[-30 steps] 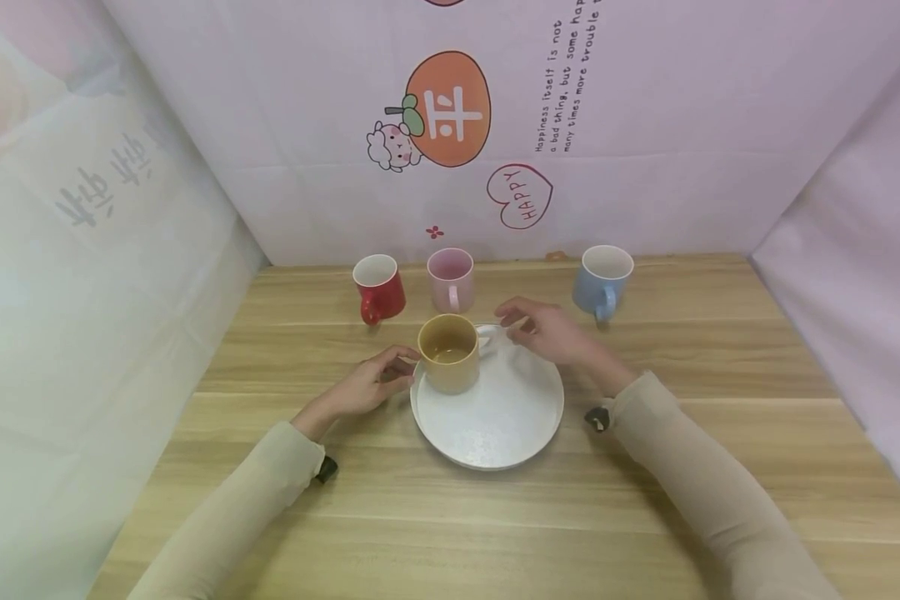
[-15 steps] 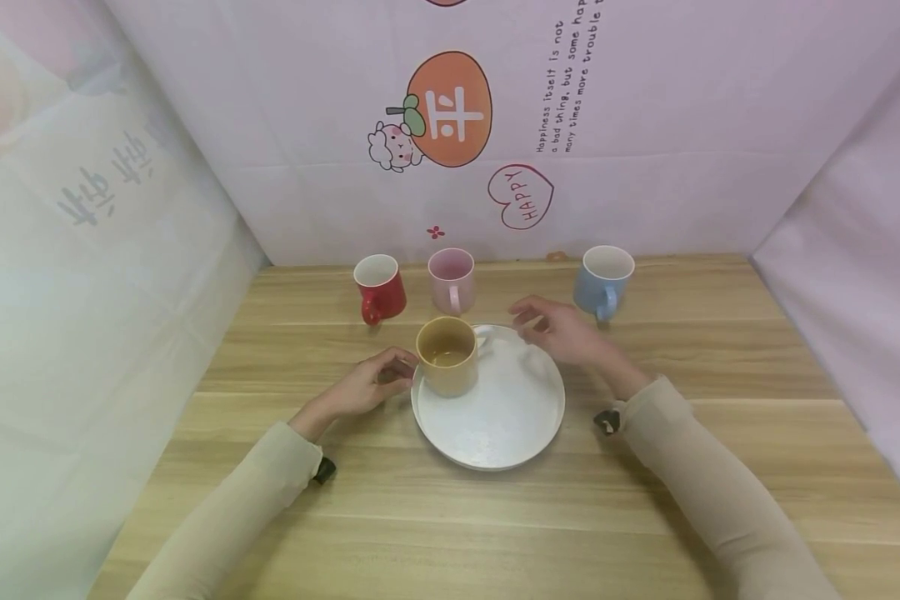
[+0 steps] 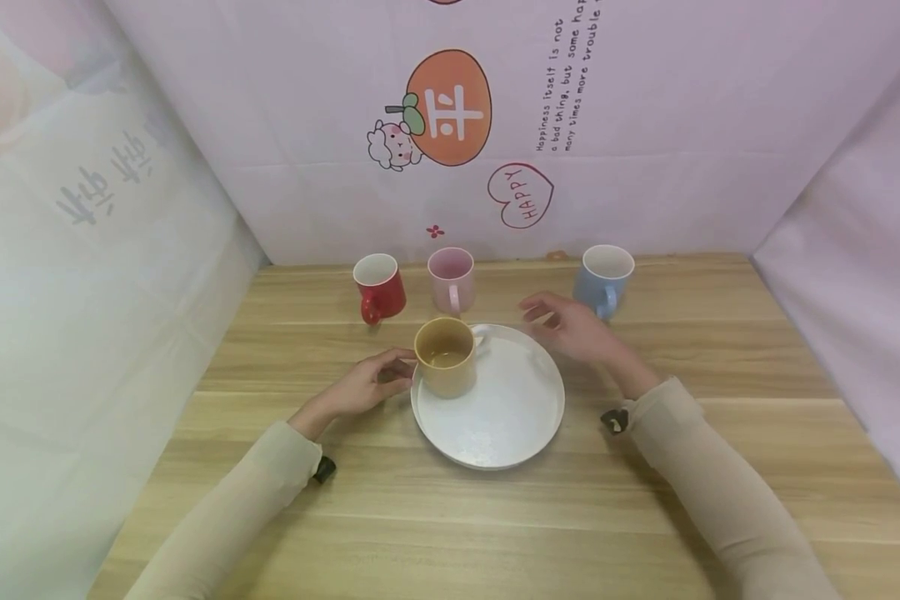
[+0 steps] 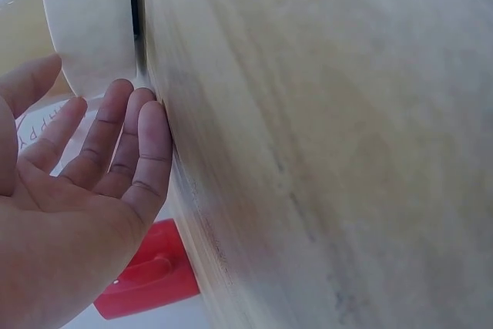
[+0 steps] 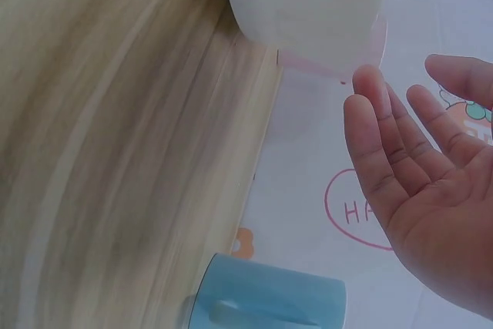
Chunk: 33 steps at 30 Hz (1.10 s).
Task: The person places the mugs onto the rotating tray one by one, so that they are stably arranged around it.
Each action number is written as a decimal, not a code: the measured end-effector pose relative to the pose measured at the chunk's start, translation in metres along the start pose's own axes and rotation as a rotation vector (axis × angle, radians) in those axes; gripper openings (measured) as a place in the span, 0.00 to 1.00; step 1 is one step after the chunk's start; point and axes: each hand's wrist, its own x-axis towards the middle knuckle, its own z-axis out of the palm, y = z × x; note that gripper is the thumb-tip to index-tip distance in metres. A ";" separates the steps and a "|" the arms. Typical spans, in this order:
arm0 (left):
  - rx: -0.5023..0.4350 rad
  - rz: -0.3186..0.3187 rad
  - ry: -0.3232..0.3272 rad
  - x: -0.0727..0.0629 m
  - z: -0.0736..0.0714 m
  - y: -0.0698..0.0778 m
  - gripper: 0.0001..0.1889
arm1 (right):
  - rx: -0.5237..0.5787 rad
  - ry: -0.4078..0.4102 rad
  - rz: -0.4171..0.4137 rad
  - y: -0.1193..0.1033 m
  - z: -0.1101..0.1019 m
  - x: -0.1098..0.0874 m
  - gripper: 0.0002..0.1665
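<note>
Yellow mug [image 3: 447, 375] seated upright at far-L edge of white tray [image 3: 502, 421]; prob. ceramic: stiff, slick, breakable, modest wt. Best gripped by handle [image 3: 482, 331]. L hand [image 3: 360, 386] relaxed beside mug, contact unclear; R hand [image 3: 572, 331] released, nr tray's far-R edge.

The left arm [image 3: 225, 517] and the right arm [image 3: 727, 492] reach forward and angle inward, each in a beige sleeve [image 3: 273, 467] that ends short of the wrist [image 3: 312, 419]. The left hand [image 3: 362, 387] and the right hand [image 3: 573, 330] are well apart, both pointing inward on a forward slant; the right reaches slightly farther forward. The left hand's fingers [image 4: 154, 156] are gently bent and relaxed, the outer three close together, with the thumb [image 4: 35, 85] held away. The right hand's fingers [image 5: 366, 132] curve lightly too, its thumb also apart. Each wrist view shows the palm [image 4: 69, 225].
</note>
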 end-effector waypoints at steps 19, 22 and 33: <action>-0.115 0.009 -0.007 -0.011 -0.007 0.035 0.17 | 0.018 0.028 -0.033 0.018 -0.015 -0.003 0.23; -0.112 0.013 -0.005 -0.011 -0.005 0.033 0.18 | 0.017 0.039 -0.014 0.020 -0.018 -0.005 0.22; -0.063 -0.001 0.008 -0.003 0.003 0.004 0.24 | 0.041 0.069 0.012 0.029 -0.025 -0.009 0.21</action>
